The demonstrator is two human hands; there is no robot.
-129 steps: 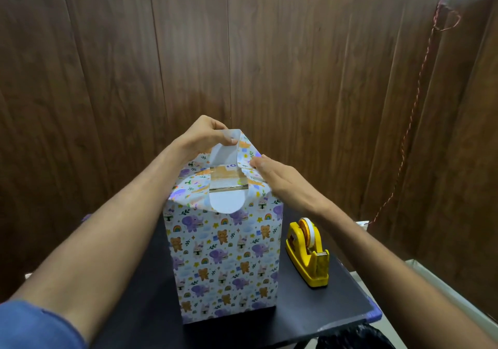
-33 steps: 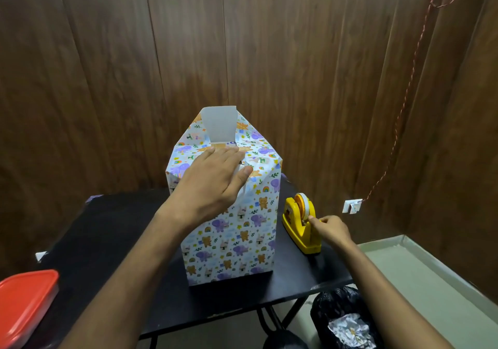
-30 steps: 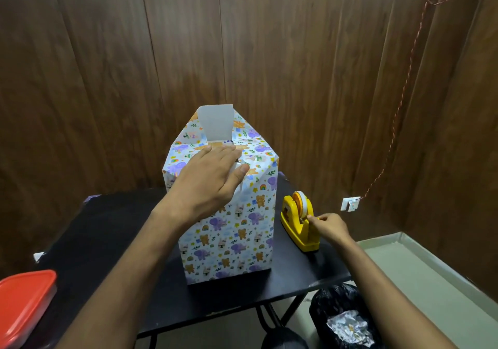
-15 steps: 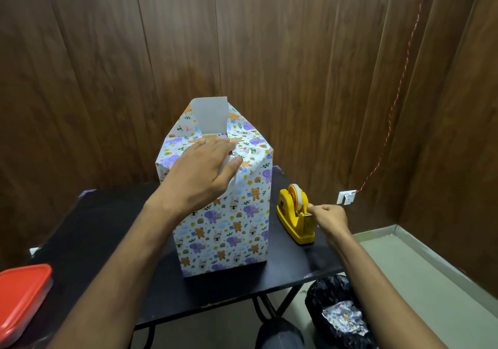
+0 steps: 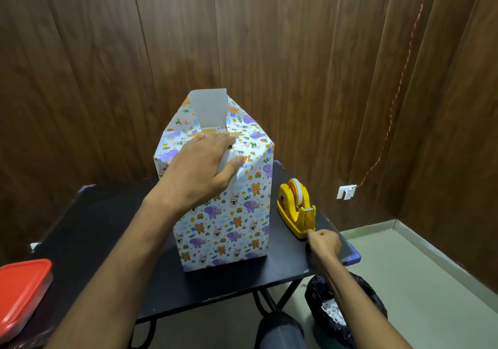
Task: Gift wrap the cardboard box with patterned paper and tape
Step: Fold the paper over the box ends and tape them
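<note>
Top-end closure step. Your left hand (image 5: 198, 172) lies flat, fingers straight, pressing the near flap (image 5: 227, 161) down on top of the wrapped box (image 5: 223, 214), which stands upright mid-table (image 5: 113, 235); the far flap (image 5: 208, 110) stands up, white side showing. Your right hand (image 5: 323, 242) is just in front of the yellow tape dispenser (image 5: 296, 208), fingers curled, likely pinching a drawn strip, but the tape itself is too thin to see. Next, probably: tear against the cutter, carry the strip over, stick the pressed flap, then fold the far one. No readable writing or brand on dispenser or paper. Red-lidded container (image 5: 21, 294) at left edge.
</note>
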